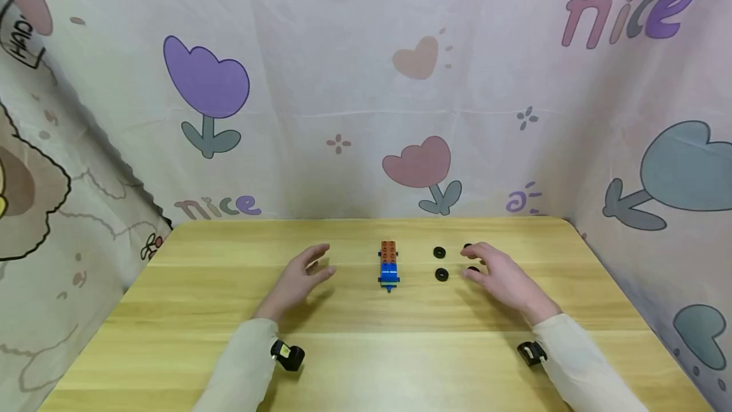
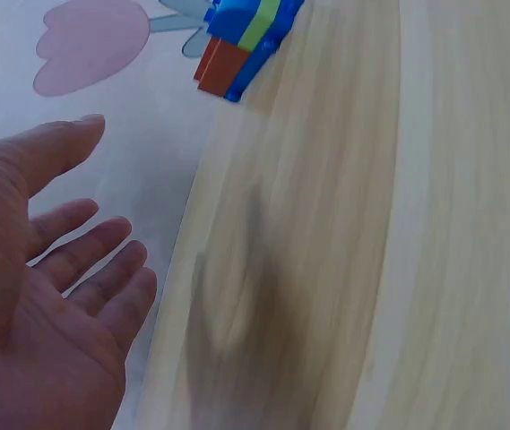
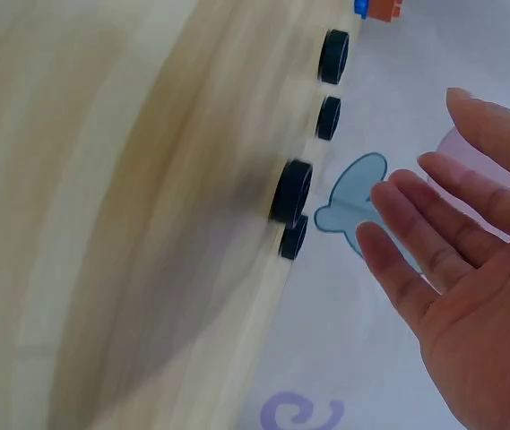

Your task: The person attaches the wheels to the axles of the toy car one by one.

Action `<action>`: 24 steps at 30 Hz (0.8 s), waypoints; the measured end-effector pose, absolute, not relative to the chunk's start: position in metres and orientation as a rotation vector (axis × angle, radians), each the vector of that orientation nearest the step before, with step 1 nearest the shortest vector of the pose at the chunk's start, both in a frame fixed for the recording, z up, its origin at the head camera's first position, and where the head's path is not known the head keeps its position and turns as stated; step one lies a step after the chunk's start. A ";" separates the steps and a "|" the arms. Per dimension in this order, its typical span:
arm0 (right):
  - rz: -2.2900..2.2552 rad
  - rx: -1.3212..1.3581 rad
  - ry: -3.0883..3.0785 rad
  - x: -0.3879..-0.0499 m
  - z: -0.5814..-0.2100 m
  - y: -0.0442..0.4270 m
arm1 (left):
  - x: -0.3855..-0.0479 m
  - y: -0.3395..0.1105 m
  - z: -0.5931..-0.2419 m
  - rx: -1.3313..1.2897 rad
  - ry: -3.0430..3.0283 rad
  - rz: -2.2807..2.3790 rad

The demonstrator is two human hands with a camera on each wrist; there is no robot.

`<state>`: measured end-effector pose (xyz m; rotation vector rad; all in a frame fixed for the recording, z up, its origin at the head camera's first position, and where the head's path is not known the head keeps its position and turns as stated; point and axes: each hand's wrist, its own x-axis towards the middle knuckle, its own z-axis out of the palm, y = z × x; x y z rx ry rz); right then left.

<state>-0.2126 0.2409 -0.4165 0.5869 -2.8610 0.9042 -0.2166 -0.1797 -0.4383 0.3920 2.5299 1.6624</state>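
A small toy car body built of bricks, orange at the far end and blue at the near end, lies on the wooden table. Left of it my left hand hovers with fingers spread, touching nothing. In the left wrist view the car body shows a lime stripe on its blue part. Over on the right, my right hand is held above the table beside several black toy tires, partly covering the two right-hand ones. From the right wrist view, the tires stand apart from the relaxed, bare fingers.
The light wooden table ends at a printed cloth, which hangs behind it and on both sides. A black wrist camera sits at the left sleeve and another wrist camera at the right sleeve.
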 end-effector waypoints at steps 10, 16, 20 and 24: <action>0.986 0.670 -2.872 -0.220 -0.418 0.217 | -0.227 -0.143 -0.430 0.514 2.483 1.647; 1.053 0.687 -2.910 -0.222 -0.420 0.211 | -0.229 -0.125 -0.428 0.486 2.543 1.545; 1.104 0.655 -2.956 -0.221 -0.420 0.209 | -0.232 -0.113 -0.429 0.497 2.529 1.503; 1.120 0.659 -2.976 -0.222 -0.422 0.206 | -0.236 -0.103 -0.428 0.505 2.521 1.461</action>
